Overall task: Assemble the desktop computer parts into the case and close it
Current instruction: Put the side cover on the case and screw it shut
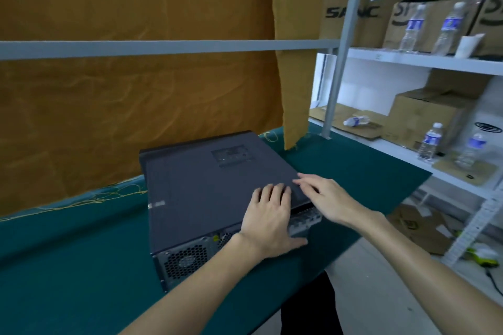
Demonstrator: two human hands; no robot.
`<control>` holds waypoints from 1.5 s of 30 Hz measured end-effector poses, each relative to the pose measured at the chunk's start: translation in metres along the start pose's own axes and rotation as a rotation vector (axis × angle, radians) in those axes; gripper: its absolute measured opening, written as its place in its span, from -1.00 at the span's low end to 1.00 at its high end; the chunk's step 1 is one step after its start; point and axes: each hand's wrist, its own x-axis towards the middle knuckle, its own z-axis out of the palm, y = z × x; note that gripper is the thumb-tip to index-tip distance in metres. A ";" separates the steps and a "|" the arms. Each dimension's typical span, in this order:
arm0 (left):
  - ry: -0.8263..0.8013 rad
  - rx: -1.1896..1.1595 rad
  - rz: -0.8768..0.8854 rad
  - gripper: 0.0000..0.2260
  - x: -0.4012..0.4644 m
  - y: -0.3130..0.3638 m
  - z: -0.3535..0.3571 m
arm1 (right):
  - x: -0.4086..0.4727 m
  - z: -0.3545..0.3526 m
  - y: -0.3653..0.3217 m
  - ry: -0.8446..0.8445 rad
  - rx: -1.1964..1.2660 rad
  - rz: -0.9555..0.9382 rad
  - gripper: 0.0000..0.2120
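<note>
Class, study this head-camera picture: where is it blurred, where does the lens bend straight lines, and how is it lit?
Head view: the water bottles and cardboard boxes on the shelf are smeared by blur; the grey rail bows from wide-angle distortion; light is soft and even, with faint shadows under the left hand and right hand on the computer case.

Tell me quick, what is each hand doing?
Left hand: open, flat on the side panel.
Right hand: open, fingers resting on the panel's edge.
</note>
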 end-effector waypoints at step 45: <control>0.149 -0.339 -0.064 -0.63 0.022 -0.029 -0.006 | -0.009 -0.011 0.025 -0.081 0.244 -0.085 -0.42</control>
